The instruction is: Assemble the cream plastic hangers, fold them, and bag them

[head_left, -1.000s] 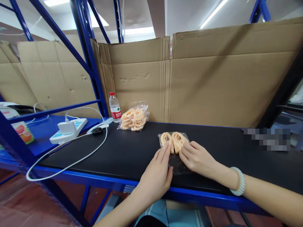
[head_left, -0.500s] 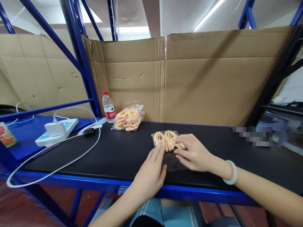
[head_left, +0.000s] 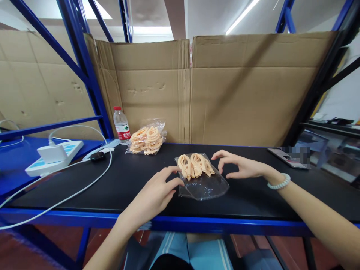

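Observation:
A clear plastic bag (head_left: 206,189) lies flat on the black tabletop, its lower part without contents. Inside its upper part are several peach-coloured looped bands (head_left: 197,165), folded side by side; their exact kind is unclear. My left hand (head_left: 156,189) is at the bag's left edge, fingers apart and curved. Whether its fingertips touch the plastic, I cannot tell. On the other side, my right hand (head_left: 243,165) is raised just off the bag's right edge with fingers spread and nothing in them. A pale scrunchie-like band (head_left: 279,182) circles the right wrist.
Left at the back, a heap of similar bands in clear bags (head_left: 147,138) stands beside a red-capped water bottle (head_left: 122,125). A white power strip (head_left: 54,157) and looping white cable (head_left: 84,191) occupy the left. A phone-like slab (head_left: 289,157) lies right; cardboard (head_left: 253,93) walls the back.
Both hands have drawn away from the bands, the left to the left, the right outward and up. The bag's lower part is now uncovered and spread flat. The view has shifted slightly.

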The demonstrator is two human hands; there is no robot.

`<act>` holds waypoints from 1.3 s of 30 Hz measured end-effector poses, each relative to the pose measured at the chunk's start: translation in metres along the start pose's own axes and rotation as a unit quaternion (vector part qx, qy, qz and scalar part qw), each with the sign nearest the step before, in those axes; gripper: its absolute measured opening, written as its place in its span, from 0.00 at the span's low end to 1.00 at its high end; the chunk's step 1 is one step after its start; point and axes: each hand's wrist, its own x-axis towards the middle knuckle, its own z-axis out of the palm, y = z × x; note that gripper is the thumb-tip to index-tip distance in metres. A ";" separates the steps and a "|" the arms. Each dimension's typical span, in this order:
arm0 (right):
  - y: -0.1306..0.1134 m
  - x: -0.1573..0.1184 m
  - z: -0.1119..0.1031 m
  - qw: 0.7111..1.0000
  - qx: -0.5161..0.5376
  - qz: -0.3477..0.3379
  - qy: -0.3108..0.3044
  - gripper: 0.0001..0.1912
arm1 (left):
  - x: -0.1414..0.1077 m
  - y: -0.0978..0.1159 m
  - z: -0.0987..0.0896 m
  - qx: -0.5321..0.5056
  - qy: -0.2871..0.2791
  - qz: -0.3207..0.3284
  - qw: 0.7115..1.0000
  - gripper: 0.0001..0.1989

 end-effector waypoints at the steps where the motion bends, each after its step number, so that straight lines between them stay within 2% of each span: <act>1: -0.003 0.002 0.003 1.000 -0.004 -0.006 -0.008 0.07 | 0.002 0.000 0.000 0.013 -0.005 0.012 1.000 0.17; 5: -0.007 0.007 0.012 1.000 -0.007 -0.016 -0.016 0.10 | 0.009 0.003 0.003 0.080 -0.014 0.055 0.995 0.15; 11: 0.000 0.006 0.014 1.000 -0.006 -0.006 0.007 0.01 | 0.011 0.002 0.012 0.150 0.000 0.066 0.987 0.13; 13: 0.002 0.006 0.013 1.000 -0.013 -0.004 0.020 0.02 | 0.011 -0.001 0.013 0.147 0.013 0.064 0.987 0.12; 16: 0.002 0.005 0.010 1.000 -0.013 -0.001 0.024 0.04 | 0.009 -0.005 0.012 0.125 0.021 0.063 0.990 0.10; 21: 0.001 0.003 0.006 0.999 0.024 0.025 0.003 0.04 | 0.008 -0.009 0.007 0.086 -0.009 0.041 0.995 0.09; 26: 0.001 0.003 0.006 0.998 0.054 0.031 0.001 0.09 | 0.007 -0.009 0.007 0.051 -0.008 0.030 0.998 0.03; 32: 0.004 0.005 0.008 0.995 0.098 0.017 0.013 0.11 | 0.008 -0.009 0.012 0.014 0.028 0.020 0.999 0.05; 36: 0.003 0.006 0.009 0.989 0.146 0.016 0.014 0.12 | 0.009 -0.008 0.011 -0.056 0.058 0.025 0.996 0.06; 39: 0.000 0.007 0.009 0.983 0.182 0.033 0.019 0.13 | 0.008 -0.006 0.008 -0.117 0.060 0.027 0.991 0.06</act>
